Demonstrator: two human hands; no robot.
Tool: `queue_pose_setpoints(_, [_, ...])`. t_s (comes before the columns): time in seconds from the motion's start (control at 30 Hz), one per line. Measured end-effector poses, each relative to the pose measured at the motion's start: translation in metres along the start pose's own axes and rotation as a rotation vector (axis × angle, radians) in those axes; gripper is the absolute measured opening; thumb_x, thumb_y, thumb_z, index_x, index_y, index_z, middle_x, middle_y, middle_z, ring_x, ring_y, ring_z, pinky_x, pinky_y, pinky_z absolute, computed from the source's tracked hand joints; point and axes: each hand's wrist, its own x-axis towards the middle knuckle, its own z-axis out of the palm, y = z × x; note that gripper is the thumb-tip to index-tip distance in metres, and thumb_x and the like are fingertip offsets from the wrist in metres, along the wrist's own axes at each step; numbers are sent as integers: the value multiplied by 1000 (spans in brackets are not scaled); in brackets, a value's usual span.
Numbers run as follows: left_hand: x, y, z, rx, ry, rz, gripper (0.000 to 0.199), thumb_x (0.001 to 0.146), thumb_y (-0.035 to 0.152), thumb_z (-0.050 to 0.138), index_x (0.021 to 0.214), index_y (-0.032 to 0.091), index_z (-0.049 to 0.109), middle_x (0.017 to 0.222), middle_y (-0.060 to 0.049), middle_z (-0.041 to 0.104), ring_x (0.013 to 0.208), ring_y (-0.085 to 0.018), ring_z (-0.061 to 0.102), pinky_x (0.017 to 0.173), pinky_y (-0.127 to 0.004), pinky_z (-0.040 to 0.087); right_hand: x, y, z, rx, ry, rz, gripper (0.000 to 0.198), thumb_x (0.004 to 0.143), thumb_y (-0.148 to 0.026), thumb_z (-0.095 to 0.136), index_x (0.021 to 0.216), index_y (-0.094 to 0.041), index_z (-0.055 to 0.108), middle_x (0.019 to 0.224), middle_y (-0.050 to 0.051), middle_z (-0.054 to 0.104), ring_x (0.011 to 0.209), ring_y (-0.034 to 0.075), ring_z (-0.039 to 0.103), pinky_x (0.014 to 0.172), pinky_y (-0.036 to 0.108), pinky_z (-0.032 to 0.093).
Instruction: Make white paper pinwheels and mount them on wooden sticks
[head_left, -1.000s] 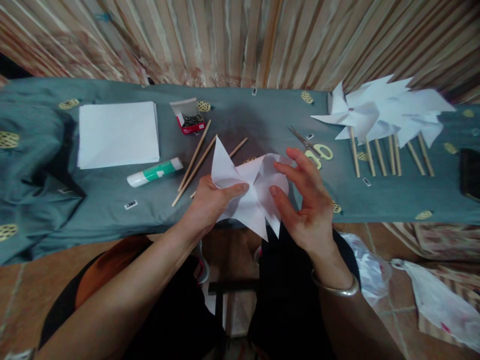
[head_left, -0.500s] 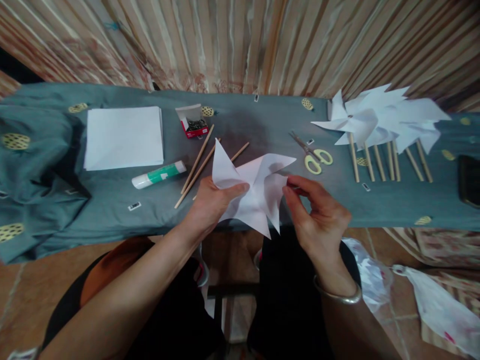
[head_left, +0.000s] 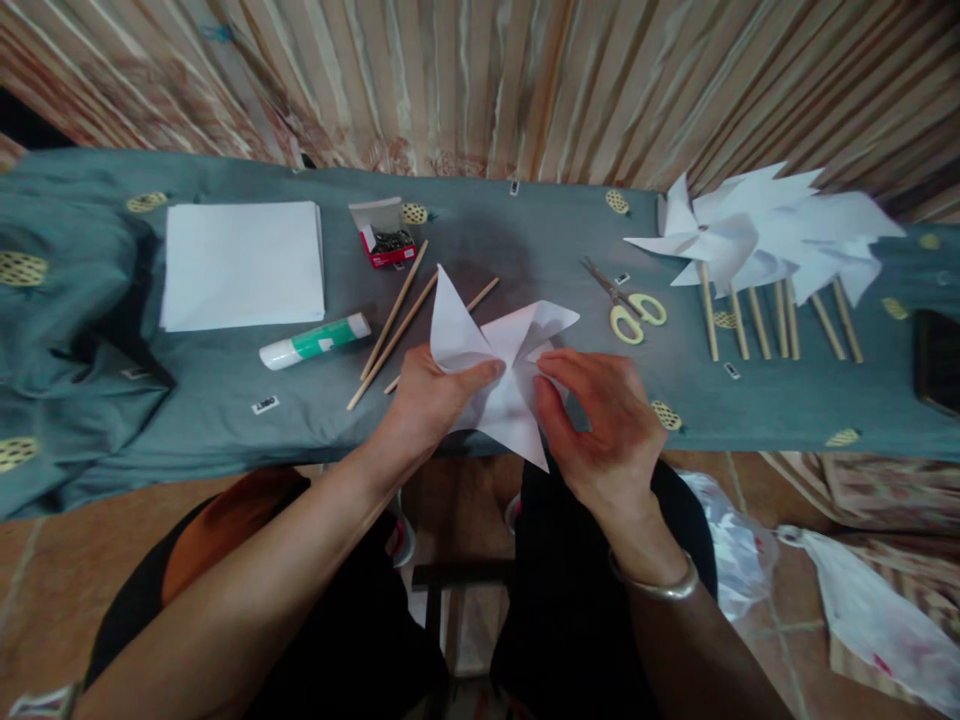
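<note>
A white paper pinwheel is held over the front edge of the table, its pointed blades spread. My left hand grips it from the left, the thumb pressed near its centre and the other fingers hidden behind the paper. From the right, my right hand pinches a blade tip between thumb and forefinger, bent in close to the centre. Just behind the pinwheel lie a few wooden sticks. Scissors with yellow-green handles rest to the right of it.
On the left are a stack of white paper and a glue stick. A small red box of metal pieces stands open at the back. Several finished pinwheels on sticks lie at the right, near a dark phone-like object.
My right hand has moved left, folding the blade tip inward towards the pinwheel's centre. My left hand keeps its hold with the thumb near the middle.
</note>
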Motion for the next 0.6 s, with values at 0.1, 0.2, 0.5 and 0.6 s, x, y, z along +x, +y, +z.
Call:
queue_pose_setpoints(0.1, [0,1,0,-12,7,-20,19,53,21,81,69,17,73,72,-3,75,63,-16,66,64,-29,54,0,5,-2,-12,19,33,18,83,-10,66,100,-16,67,99,10,75,93,22,69,85,39,56])
queue_pose_setpoints(0.2, [0,0,-1,-17,0,-18,20,52,21,81,70,17,73,73,-3,75,63,-17,66,64,-29,54,0,12,-3,-11,32,68,17,85,-11,63,100,-19,66,98,8,75,94,20,69,86,38,55])
queue_pose_setpoints(0.5, [1,-2,-1,-16,-28,-1,18,54,24,81,68,17,72,71,-2,73,63,-17,65,63,-28,54,-4,26,-2,30,37,313,14,85,-23,63,98,-20,68,96,5,74,87,19,68,81,37,55])
queue_pose_setpoints(0.6, [1,-3,-2,-25,-40,8,18,56,24,82,70,17,72,73,-3,74,64,-17,66,64,-29,54,-6,27,0,102,42,409,15,84,-26,64,98,-20,69,89,3,73,78,17,67,76,36,55])
